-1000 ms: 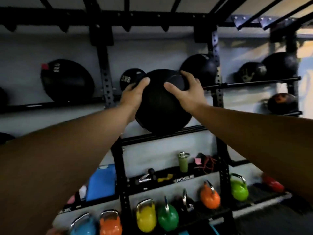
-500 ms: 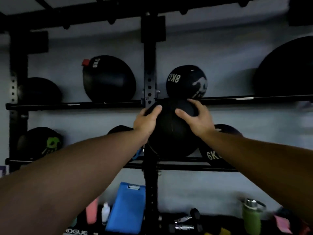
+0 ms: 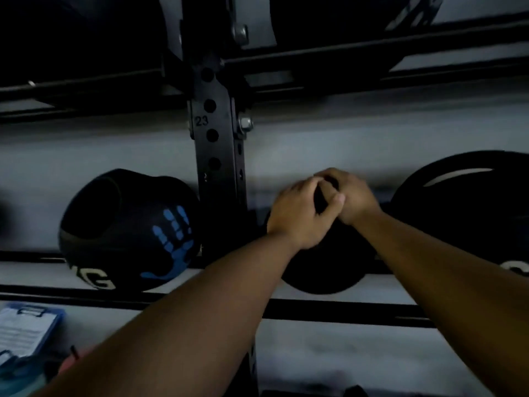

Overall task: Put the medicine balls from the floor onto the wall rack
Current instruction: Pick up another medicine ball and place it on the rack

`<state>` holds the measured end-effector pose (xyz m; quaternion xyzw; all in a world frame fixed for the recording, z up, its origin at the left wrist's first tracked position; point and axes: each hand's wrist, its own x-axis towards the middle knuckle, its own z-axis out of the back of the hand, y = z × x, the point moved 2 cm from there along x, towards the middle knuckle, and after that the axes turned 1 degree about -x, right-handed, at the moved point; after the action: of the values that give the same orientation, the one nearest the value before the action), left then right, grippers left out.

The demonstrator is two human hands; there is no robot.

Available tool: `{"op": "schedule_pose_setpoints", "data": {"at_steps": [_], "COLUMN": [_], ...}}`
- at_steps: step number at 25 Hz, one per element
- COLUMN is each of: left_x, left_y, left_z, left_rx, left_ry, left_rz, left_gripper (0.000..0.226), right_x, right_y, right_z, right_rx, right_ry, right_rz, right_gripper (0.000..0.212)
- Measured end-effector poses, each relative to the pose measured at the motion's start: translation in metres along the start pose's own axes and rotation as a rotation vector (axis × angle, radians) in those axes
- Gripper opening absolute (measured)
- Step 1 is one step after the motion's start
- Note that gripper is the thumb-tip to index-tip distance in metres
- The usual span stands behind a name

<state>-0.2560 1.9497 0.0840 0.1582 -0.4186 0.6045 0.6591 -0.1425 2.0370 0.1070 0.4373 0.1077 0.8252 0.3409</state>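
Note:
A black medicine ball [image 3: 323,265] rests on the lower rails of the wall rack [image 3: 329,310], just right of the rack's upright post [image 3: 217,167]. Both hands press on its top. My left hand [image 3: 297,216] lies flat over the ball's upper left. My right hand [image 3: 347,196] covers the upper right, its fingers touching those of the left. Most of the ball is hidden behind my hands and forearms.
A black ball with a blue handprint [image 3: 128,230] sits left of the post on the same rails. A larger black ball [image 3: 469,213] sits to the right. More balls fill the shelf above. A blue clipboard [image 3: 25,336] is at lower left.
The ball went from in front of the post down and right onto the lower rails. My hands slid from its sides to its top. The view moved much closer to the rack.

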Motion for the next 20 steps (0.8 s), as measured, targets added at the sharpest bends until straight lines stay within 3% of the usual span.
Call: {"op": "schedule_pose_setpoints", "data": {"at_steps": [5, 9, 14, 17, 20], "left_x": [0.001, -0.051, -0.042, -0.036, -0.034], "left_y": [0.018, 0.009, -0.023, -0.033, -0.046], "left_z": [0.009, 0.010, 0.052, 0.085, 0.099], "left_rx": [-0.155, -0.090, -0.281, -0.304, -0.363], "left_ry": [0.002, -0.065, 0.124, 0.147, 0.122], "left_rz": [0.092, -0.032, 0.206, 0.153, 0.062], "left_gripper": [0.068, 0.074, 0.054, 0.061, 0.046], "right_x": [0.002, -0.054, -0.072, -0.087, -0.124], "right_y": [0.023, 0.035, 0.056, 0.068, 0.057], "right_z": [-0.005, -0.003, 0.029, 0.094, 0.173], "right_rx": [0.020, -0.079, -0.099, -0.075, -0.152], "right_ry": [0.040, -0.032, 0.221, 0.072, -0.015], "right_rz": [-0.012, 0.038, 0.023, -0.023, -0.110], "right_gripper": [0.047, 0.048, 0.056, 0.052, 0.047]}}
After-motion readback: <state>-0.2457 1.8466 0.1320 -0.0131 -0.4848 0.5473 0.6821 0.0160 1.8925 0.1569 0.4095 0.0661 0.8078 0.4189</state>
